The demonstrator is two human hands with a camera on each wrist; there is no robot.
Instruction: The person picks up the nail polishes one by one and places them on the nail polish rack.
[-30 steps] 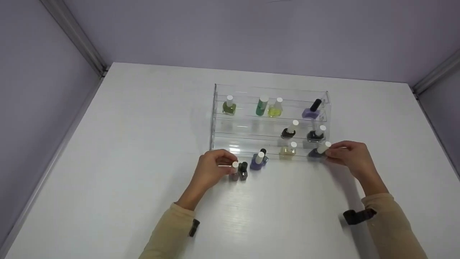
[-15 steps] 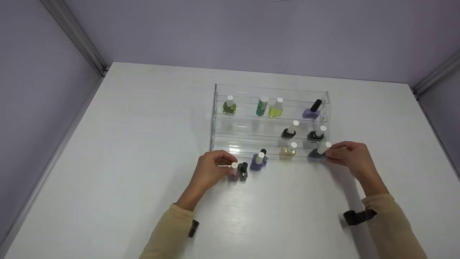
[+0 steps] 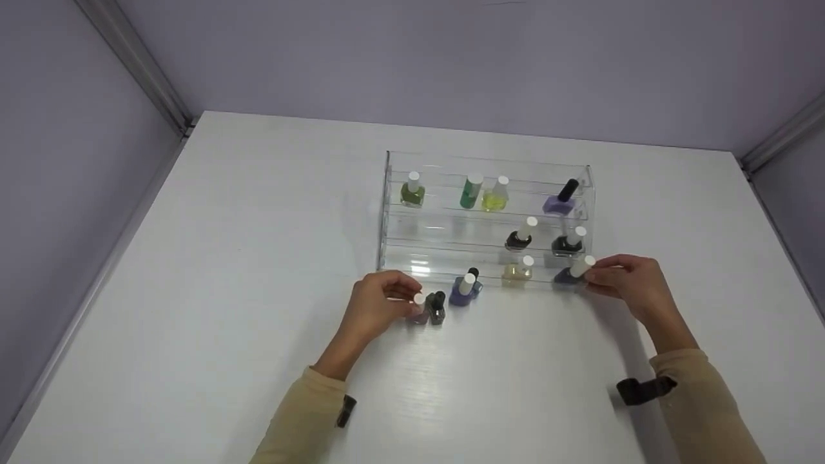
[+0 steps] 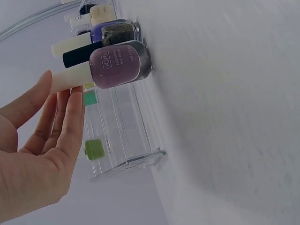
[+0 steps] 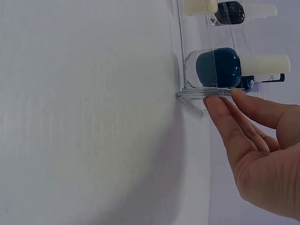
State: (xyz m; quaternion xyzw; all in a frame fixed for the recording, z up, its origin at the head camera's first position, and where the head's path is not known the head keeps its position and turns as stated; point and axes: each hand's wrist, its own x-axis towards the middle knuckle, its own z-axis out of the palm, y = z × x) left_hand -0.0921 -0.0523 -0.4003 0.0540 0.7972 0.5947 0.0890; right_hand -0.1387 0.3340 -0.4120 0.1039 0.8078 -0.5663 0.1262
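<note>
From the head: before the clear rack point(image 3: 445, 227), the left hand point(image 3: 377, 306) held a mauve bottle point(image 3: 419, 317) just beside a black-capped bottle point(image 3: 437, 312) — a sideways swing could have toppled it; the white table point(image 3: 509, 386) stretched broad nearward. Left wrist: that hand pinched the white cap point(image 4: 71, 78). Right wrist: the right hand point(image 5: 260, 145) touched the end wall point(image 5: 199, 93) — whether gripping, unclear; a push could have skewed it.

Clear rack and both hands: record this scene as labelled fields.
Left hand: pinches white cap of mauve bottle
Right hand: touches right end of clear rack
Rack top row: olive bottle, green bottle, yellow bottle, lilac bottle
Middle row: two dark bottles
Bottom row: cream bottle, teal bottle
In front of rack: mauve bottle, black-capped bottle, purple bottle, black cap behind it
</note>
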